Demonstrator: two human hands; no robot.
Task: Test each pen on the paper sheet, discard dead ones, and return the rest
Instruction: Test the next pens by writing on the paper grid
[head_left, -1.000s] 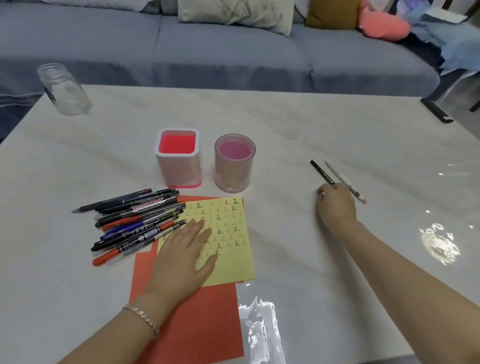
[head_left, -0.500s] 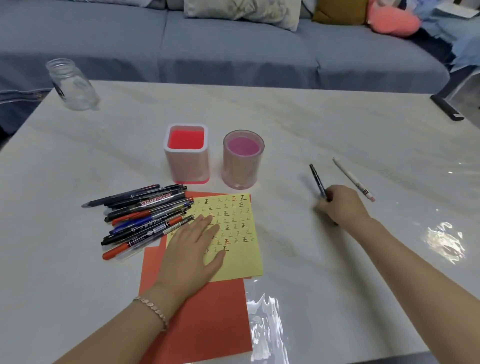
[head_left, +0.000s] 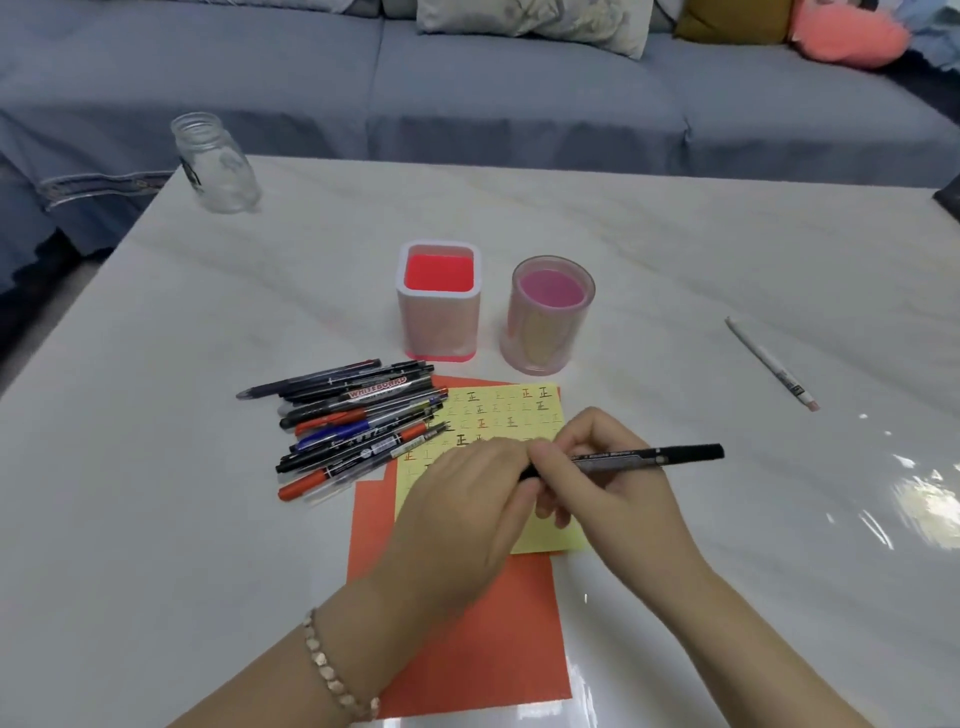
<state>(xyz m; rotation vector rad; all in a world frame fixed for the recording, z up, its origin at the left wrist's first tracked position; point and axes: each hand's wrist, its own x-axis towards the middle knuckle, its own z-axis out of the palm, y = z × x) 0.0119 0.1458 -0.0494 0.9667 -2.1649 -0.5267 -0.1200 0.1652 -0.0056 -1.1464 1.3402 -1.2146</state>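
One marker (head_left: 376, 388) reads WHITEBOARD; yellow sheet (head_left: 498, 411) shows 正.

Black pen (head_left: 644, 456) now over sheet (head_left: 524, 410)

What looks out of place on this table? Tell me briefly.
A slim white pen lies alone at the right of the pale marble table, far from the loose pile of pens on the left. Nothing looks spilled or damaged.

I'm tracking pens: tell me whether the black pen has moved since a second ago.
Yes. The black pen left its spot beside the white pen and went left, to over the yellow sheet, in the right hand.
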